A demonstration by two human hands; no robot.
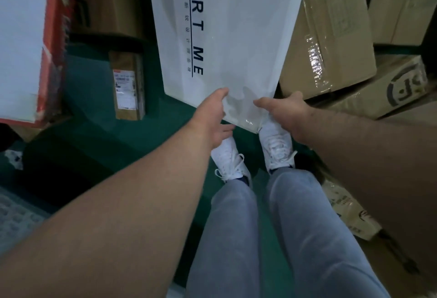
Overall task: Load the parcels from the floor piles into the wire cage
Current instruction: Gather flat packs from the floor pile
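A large flat white parcel (236,37) with dark lettering fills the upper middle of the head view, its near corner hanging over my white shoes. My left hand (212,118) grips that near edge from the left, thumb on top and fingers underneath. My right hand (286,113) grips the same corner from the right, thumb on top. The wire cage is not in view.
A white box with a red edge (28,44) stands at the left. A small brown parcel with a label (127,84) lies on the green floor (99,132). Taped brown cartons (331,37) are piled at the right, and another carton (350,212) lies beside my right leg.
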